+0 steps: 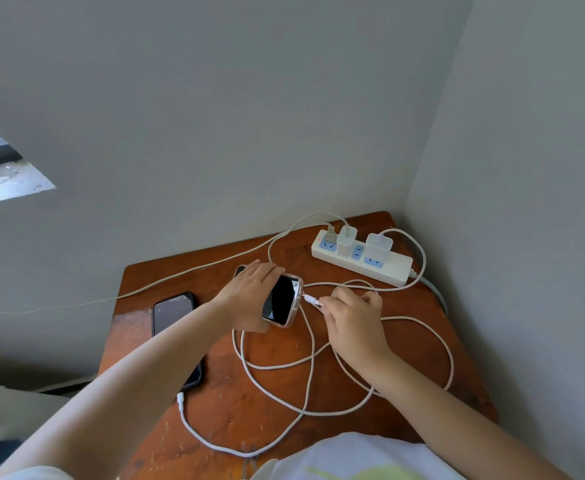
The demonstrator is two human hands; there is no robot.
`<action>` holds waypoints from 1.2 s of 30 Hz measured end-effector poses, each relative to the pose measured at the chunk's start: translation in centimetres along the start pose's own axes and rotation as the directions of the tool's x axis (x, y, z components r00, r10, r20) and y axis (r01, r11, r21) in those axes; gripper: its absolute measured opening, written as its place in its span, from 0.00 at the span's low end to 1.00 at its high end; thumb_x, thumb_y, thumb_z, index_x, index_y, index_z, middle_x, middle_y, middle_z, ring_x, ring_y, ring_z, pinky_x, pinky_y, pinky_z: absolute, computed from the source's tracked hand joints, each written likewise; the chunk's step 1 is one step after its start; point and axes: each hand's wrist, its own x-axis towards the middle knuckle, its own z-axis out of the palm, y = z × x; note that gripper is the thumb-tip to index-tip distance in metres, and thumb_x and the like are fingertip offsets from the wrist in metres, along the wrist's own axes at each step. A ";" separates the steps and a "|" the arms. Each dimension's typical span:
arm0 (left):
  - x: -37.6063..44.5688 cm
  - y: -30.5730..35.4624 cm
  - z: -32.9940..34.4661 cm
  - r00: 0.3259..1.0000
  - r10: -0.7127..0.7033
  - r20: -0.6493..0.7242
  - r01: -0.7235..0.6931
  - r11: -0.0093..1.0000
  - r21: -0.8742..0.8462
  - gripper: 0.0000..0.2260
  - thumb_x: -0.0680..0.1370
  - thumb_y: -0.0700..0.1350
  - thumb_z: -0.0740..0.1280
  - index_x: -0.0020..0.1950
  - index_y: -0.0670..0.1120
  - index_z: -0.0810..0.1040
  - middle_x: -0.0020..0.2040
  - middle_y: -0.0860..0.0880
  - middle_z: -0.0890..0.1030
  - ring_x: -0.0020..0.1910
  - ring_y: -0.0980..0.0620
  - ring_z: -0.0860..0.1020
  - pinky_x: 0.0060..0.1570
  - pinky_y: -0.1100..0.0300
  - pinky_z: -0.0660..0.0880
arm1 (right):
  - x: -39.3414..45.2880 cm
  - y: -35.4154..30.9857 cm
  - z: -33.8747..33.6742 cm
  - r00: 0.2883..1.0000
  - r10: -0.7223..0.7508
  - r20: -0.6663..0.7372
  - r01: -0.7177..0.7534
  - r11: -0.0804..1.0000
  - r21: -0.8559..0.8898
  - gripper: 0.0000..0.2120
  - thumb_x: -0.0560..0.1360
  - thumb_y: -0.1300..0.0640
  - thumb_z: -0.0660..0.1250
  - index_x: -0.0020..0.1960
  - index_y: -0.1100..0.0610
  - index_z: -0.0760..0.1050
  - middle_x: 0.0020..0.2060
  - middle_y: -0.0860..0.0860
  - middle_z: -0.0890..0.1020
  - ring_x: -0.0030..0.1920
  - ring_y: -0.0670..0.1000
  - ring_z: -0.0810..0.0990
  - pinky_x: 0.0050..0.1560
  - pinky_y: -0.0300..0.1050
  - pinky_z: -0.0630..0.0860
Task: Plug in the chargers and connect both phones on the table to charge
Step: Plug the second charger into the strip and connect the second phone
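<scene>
At mid-table my left hand [249, 296] grips the cased phone [281, 300] by its long edges, rigid, slick, light I'd judge, while my right hand [349, 318] pinches the limp cable's stiff plug [311, 300] at its port; second phone [175, 327] lies left.

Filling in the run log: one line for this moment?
left hand: holds clear-cased phone | right hand: cable plug at phone port | black phone: cabled, on table

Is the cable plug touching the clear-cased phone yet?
Touching: the head view shows the cable plug, pinched by the right hand, meeting the clear-cased phone, no visible gap.
</scene>
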 end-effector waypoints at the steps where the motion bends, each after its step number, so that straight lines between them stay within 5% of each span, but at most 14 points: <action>1: 0.0 0.0 0.0 1.000 -0.010 -0.003 0.010 1.000 -0.010 0.43 0.63 0.50 0.75 0.71 0.47 0.56 0.71 0.46 0.62 0.70 0.47 0.59 0.68 0.54 0.59 | -0.1 0.2 -0.1 1.000 0.001 -0.024 -0.001 1.000 0.003 0.09 0.59 0.67 0.79 0.37 0.61 0.83 0.26 0.54 0.81 0.26 0.52 0.79 0.36 0.45 0.64; 12: -0.4 0.5 0.3 1.000 -0.003 -0.019 0.002 0.998 -0.059 0.42 0.63 0.49 0.74 0.71 0.45 0.55 0.70 0.46 0.62 0.69 0.47 0.59 0.64 0.55 0.64 | -0.2 0.3 0.1 1.000 0.027 -0.003 -0.027 0.999 -0.022 0.07 0.59 0.64 0.80 0.32 0.57 0.83 0.24 0.52 0.81 0.25 0.50 0.78 0.38 0.46 0.63; 14: -0.4 0.5 0.3 1.000 -0.006 -0.027 0.004 0.998 -0.067 0.42 0.63 0.50 0.74 0.71 0.45 0.55 0.70 0.46 0.62 0.69 0.47 0.58 0.64 0.55 0.64 | -0.1 0.3 0.1 0.997 0.060 0.055 -0.061 0.998 0.005 0.02 0.66 0.62 0.75 0.38 0.58 0.83 0.29 0.53 0.82 0.31 0.51 0.79 0.43 0.47 0.60; 17: -0.5 0.5 0.5 0.999 -0.013 -0.043 0.010 0.998 -0.070 0.42 0.63 0.50 0.74 0.71 0.46 0.55 0.70 0.47 0.62 0.69 0.48 0.58 0.64 0.56 0.65 | 0.1 0.7 0.6 0.972 0.145 0.183 -0.161 0.984 0.078 0.08 0.76 0.57 0.63 0.48 0.57 0.81 0.39 0.50 0.80 0.40 0.49 0.75 0.47 0.42 0.53; 26: -0.6 1.1 1.2 0.997 0.033 -0.068 -0.037 0.998 -0.052 0.42 0.63 0.48 0.74 0.71 0.45 0.56 0.69 0.46 0.63 0.68 0.48 0.59 0.64 0.58 0.65 | 0.2 1.1 1.2 0.924 0.262 0.279 -0.302 0.947 0.110 0.09 0.78 0.56 0.61 0.48 0.57 0.79 0.44 0.51 0.81 0.40 0.46 0.71 0.49 0.42 0.57; 36: -0.2 1.3 1.0 0.998 0.040 -0.037 -0.041 0.999 -0.016 0.42 0.63 0.49 0.74 0.71 0.46 0.56 0.70 0.46 0.63 0.69 0.47 0.59 0.65 0.56 0.64 | 0.3 0.8 1.3 0.898 0.311 0.311 -0.375 0.910 0.175 0.09 0.78 0.56 0.61 0.45 0.57 0.79 0.28 0.43 0.71 0.38 0.46 0.71 0.48 0.44 0.62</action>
